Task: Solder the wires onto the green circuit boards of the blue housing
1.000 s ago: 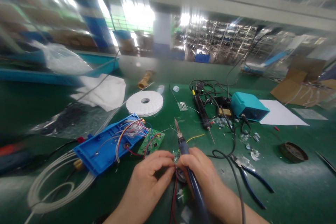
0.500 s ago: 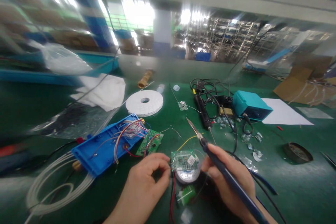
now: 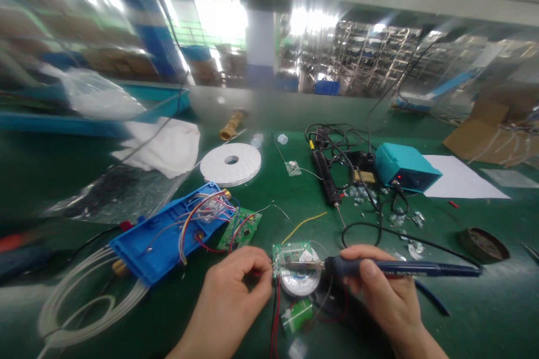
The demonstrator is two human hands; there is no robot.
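Observation:
My right hand (image 3: 381,297) is closed round a blue soldering iron (image 3: 404,268) that lies nearly level, its metal tip resting on a small green circuit board (image 3: 290,255). My left hand (image 3: 233,297) pinches the left edge of that board, where red and black wires (image 3: 275,314) hang down. Under the board sits a round solder spool (image 3: 298,283). A small green part (image 3: 297,314) lies just below.
On the green bench: a blue plastic housing (image 3: 160,238) with coloured wires and a second board (image 3: 243,227), white coiled tubing (image 3: 80,303), a white tape reel (image 3: 231,164), a second iron (image 3: 326,176), a teal soldering station (image 3: 404,165), a round tin (image 3: 482,242), white paper (image 3: 463,182).
My right hand swung the soldering iron from pointing up and away down to level, bringing its tip onto the small board. My left hand kept its pinch on the board's edge.

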